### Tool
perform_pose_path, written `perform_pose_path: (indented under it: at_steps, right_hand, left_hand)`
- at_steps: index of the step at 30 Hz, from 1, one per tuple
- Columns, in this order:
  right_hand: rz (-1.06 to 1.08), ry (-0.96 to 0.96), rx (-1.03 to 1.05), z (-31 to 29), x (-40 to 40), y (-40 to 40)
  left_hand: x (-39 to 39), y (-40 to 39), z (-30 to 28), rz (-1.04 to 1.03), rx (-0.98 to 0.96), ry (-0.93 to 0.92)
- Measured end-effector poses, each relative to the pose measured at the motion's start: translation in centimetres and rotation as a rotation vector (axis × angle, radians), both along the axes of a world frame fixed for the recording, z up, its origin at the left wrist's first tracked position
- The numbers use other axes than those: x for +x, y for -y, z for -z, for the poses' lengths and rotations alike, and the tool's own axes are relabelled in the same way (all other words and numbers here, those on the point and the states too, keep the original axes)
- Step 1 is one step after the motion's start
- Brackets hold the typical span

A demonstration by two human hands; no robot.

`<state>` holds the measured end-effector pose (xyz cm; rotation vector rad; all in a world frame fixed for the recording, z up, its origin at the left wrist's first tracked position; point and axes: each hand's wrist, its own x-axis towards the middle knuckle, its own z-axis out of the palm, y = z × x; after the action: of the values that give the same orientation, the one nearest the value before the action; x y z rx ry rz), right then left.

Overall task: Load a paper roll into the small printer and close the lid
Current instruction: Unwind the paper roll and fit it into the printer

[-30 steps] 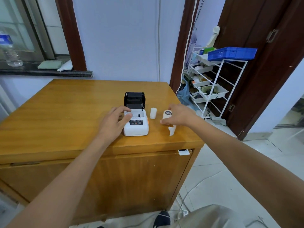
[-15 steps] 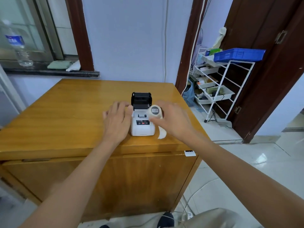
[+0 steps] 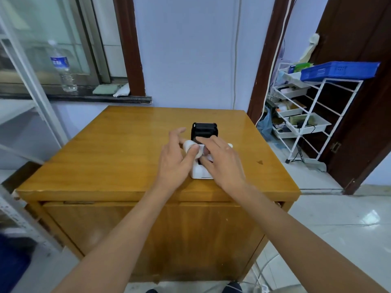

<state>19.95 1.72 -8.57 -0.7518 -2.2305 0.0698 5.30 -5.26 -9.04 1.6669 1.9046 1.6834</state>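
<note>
Cabinet (image 3: 127, 157): wooden top, carries the printer near its front right.
Left hand (image 3: 176, 163): thumb and fingers grip the paper roll (image 3: 191, 148) from the left.
Right hand (image 3: 224, 163): fingers grip the same roll from the right, palm covering the printer front.
Printer (image 3: 200, 172): white body, roll held directly above its open bay.
Lid (image 3: 204, 131): black, raised upright behind the hands.
Rack (image 3: 313, 115): white trays hold assorted small items; blue basket (image 3: 338, 69) on top, contents not visible.
</note>
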Motion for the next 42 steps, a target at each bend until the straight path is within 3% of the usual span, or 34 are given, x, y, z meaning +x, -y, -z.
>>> perform_pose_path:
  at_steps: [4,13,16,23,25,31,37,42]
  right_hand:
    - [-0.021,-0.112,0.038,0.1,2.0,-2.2]
    - [-0.060,-0.194,0.096,2.1,0.6,-2.2]
    - [-0.074,-0.113,0.155,2.0,0.6,-2.0]
    - [-0.058,-0.053,0.224,1.6,0.6,-1.0]
    - [-0.100,-0.063,0.129,1.5,0.6,-0.7]
    - [-0.225,-0.356,-0.305,0.8,1.7,-1.8]
    - [-0.285,-0.323,-0.440,1.2,1.4,-2.2]
    - [-0.331,-0.412,-0.533,1.3,1.6,-2.6]
  left_hand:
    - [-0.8,0.0,-0.5,0.100,-0.087,0.421]
    - [-2.4,-0.7,-0.2,0.207,-0.081,0.762]
    - [-2.5,-0.5,-0.4,0.296,-0.078,0.821]
    - [-2.7,0.1,-0.6,0.395,-0.094,0.803]
    - [-2.8,0.2,-0.6,0.377,-0.113,0.763]
    - [-2.8,0.2,-1.0,0.391,-0.152,0.737]
    - [-2.7,-0.3,-0.5,0.402,-0.150,0.698]
    - [-2.9,-0.5,0.0,0.412,-0.131,0.693]
